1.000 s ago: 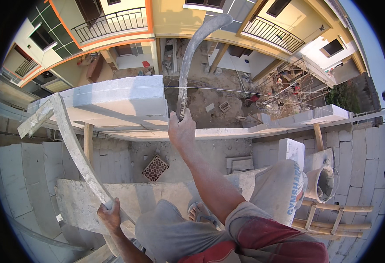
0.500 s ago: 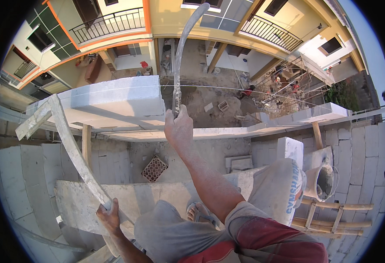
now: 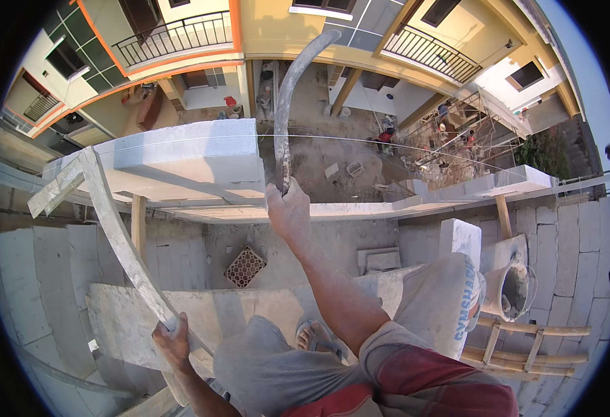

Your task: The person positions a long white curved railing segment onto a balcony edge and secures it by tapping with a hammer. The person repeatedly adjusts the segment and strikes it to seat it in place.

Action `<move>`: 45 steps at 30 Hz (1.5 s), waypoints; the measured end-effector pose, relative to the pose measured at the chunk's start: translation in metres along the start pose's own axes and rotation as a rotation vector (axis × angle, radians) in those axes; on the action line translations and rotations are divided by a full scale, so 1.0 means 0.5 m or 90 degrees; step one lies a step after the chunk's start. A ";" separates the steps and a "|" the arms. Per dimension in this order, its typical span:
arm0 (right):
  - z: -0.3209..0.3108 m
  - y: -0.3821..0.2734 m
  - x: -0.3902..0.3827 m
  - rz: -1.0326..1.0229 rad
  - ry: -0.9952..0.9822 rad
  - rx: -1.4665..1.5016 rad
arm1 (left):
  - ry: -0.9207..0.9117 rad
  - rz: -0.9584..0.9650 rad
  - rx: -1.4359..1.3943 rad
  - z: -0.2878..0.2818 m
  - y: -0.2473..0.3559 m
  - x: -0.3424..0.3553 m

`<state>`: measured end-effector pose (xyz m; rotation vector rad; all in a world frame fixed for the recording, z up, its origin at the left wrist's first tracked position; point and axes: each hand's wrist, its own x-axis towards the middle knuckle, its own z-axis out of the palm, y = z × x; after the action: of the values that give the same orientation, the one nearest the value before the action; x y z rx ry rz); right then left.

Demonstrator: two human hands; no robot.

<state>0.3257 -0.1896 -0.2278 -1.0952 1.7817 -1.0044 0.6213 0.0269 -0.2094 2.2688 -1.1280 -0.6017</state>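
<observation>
My right hand (image 3: 289, 207) is closed round the lower end of a long, narrow, curved grey tool (image 3: 282, 128) spotted with mortar. The tool points away from me past the end of a white block wall (image 3: 186, 174), and its rounded tip shows in front of the yellow house; its exact kind is unclear. At the lower left, my left hand (image 3: 173, 340) grips a pale wooden batten (image 3: 127, 250). This batten runs up and leftward to a shorter piece (image 3: 58, 191) joined at an angle, beside the left part of the wall.
A string (image 3: 353, 139) stretches across the wall. Below my feet lies a plank (image 3: 131, 333). To the right are a white block (image 3: 460, 236), a bucket (image 3: 510, 292) and a wooden ladder (image 3: 527, 340). Past the wall is a drop to a yard with distant people and scaffolding (image 3: 465, 132).
The grey tool's tip has dropped lower in the picture and moved slightly right. My right hand has shifted a little right and nearer. My left hand and the batten have barely moved.
</observation>
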 end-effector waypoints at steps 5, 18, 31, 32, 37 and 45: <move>0.060 0.066 0.021 -0.029 0.097 -0.034 | 0.018 -0.001 -0.031 0.006 -0.010 -0.001; 0.019 0.026 0.035 0.011 0.042 0.038 | 0.022 -0.015 -0.024 0.000 0.014 -0.002; 0.004 0.079 0.037 0.074 -0.022 -0.039 | 0.041 0.028 0.045 0.000 0.016 0.000; -0.002 0.063 0.053 0.046 0.003 0.007 | 0.038 0.033 0.051 0.000 0.015 -0.001; 0.055 0.082 0.053 0.051 0.052 0.071 | 0.017 -0.002 0.024 0.002 0.008 0.003; 0.060 0.130 0.025 0.134 -0.100 -0.150 | 0.021 0.009 0.037 0.003 0.013 0.002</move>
<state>0.3304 -0.1873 -0.3003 -1.0689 1.8727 -0.5772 0.6170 0.0225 -0.2069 2.3104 -1.1581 -0.5297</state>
